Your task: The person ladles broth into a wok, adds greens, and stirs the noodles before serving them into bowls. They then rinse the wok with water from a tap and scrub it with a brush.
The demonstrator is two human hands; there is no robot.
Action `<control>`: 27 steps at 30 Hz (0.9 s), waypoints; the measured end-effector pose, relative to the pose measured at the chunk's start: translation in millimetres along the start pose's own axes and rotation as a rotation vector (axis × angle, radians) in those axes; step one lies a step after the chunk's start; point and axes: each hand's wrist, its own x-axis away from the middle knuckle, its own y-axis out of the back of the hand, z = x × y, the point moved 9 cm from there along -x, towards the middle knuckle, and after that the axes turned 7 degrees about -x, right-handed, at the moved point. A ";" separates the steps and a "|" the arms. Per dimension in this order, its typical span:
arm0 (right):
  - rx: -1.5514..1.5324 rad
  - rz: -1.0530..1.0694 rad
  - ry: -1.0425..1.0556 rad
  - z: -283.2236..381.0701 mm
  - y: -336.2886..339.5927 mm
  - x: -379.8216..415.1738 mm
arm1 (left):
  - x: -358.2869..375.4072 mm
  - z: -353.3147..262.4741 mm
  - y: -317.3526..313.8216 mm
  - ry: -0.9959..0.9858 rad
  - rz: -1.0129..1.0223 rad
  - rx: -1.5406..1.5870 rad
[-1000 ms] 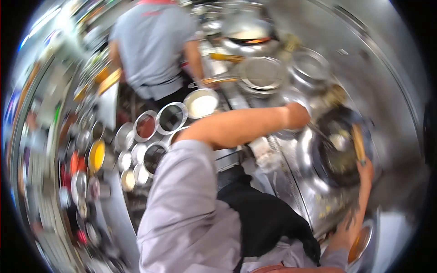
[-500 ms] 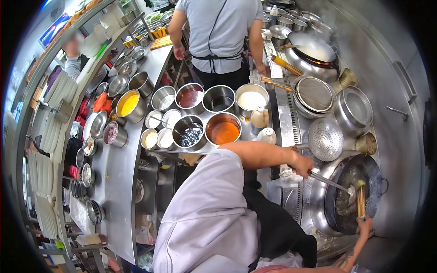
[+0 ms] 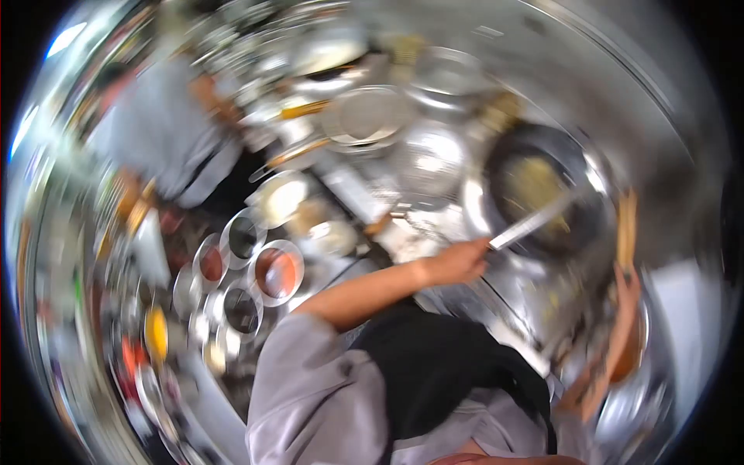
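Observation:
My left hand is wrapped round the handle of a metal ladle, which reaches over the dark wok. The ladle's far end is smeared by motion. Inside the wok shows a blurred yellowish patch whose kind I cannot make out. Right of the wok, my right hand grips a bamboo wok brush, a bundle of pale sticks pointing up in the view, apart from the wok's rim.
A perforated skimmer, a round sieve and a steel pot stand beyond the wok. Pots of sauce, one orange, stand at left. A co-worker stands farther back. An orange-brown container is partly hidden by my right forearm.
The whole view has swung and blurred, bringing the wok nearer the middle. The brush has come out of the wok to its right. The yellowish patch now shows inside it.

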 end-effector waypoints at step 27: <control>-0.526 -0.092 -0.381 -116.9 13.3 204.3 | -36.6 -84.9 -322.0 0.113 0.370 0.280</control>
